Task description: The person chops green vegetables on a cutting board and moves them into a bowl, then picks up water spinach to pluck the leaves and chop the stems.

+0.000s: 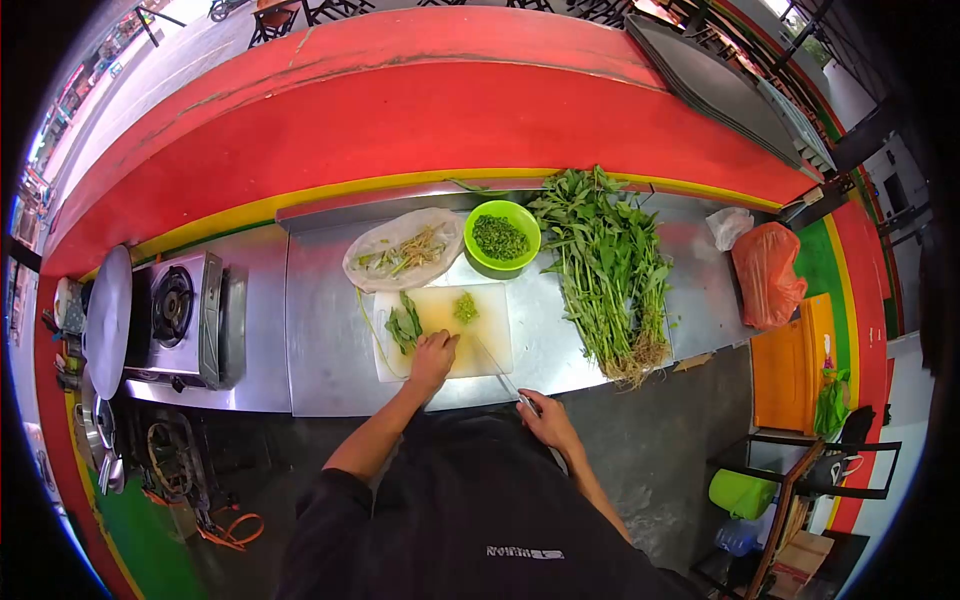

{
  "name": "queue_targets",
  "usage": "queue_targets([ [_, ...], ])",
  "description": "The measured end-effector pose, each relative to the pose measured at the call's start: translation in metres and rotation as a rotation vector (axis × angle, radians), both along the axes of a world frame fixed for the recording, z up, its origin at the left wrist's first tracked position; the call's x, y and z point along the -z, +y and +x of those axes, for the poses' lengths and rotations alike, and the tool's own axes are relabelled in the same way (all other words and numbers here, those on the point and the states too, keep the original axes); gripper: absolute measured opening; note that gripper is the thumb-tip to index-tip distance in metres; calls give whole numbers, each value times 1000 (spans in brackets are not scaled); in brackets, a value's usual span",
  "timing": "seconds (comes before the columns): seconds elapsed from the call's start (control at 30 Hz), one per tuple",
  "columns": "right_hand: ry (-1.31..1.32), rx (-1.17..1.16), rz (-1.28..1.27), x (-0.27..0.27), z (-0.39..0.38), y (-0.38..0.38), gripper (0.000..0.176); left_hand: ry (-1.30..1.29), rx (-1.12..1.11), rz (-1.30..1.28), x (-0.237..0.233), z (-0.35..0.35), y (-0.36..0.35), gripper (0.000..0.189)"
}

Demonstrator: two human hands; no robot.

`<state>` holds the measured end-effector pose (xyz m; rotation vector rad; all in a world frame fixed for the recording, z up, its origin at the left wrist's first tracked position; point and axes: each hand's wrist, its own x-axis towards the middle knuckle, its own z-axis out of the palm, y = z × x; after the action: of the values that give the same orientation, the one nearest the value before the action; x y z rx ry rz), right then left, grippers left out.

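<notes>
My left hand (433, 360) presses down on a white cutting board (490, 350), its fingers curled round the lower end of a small bunch of leafy greens (403, 325). The leaves point away from me, and the fingers hide the stems. A knife (506, 382) is in my right hand (551, 420), wrapped round its handle at the counter's front edge. Its blade slants over the board, tip toward the middle. Beyond the blade lies a small heap of chopped light green stems (466, 307). A lime green bowl (503, 265) of finely chopped greens stands behind the board.
A clear plastic bag (355, 262) holds root trimmings. At the right lies a large bunch of rooted greens (605, 270); farther over sits an orange plastic bag (768, 275). A gas stove (205, 325) stands left on the steel counter (325, 350). A red wall (440, 115) borders the back.
</notes>
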<state>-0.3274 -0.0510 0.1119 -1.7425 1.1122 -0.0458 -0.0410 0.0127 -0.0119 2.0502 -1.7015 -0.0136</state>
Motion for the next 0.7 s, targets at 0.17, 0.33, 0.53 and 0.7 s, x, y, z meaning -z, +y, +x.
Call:
queue_targets([
  [0.17, 12, -68, -13, 4, 6, -2, 42, -131, -2, -14, -9, 2, 2, 31],
  [0.33, 11, -82, -16, 10, 12, 2, 42, -228, 68, 90, -15, 6, 1, 32],
  [0.53, 28, -43, -11, 8, 24, 5, 42, -233, 121, 168, -24, 10, -2, 36],
  [0.7, 0, -34, -46, 4, 28, 7, 43, -262, 163, 151, -22, 16, -6, 34],
])
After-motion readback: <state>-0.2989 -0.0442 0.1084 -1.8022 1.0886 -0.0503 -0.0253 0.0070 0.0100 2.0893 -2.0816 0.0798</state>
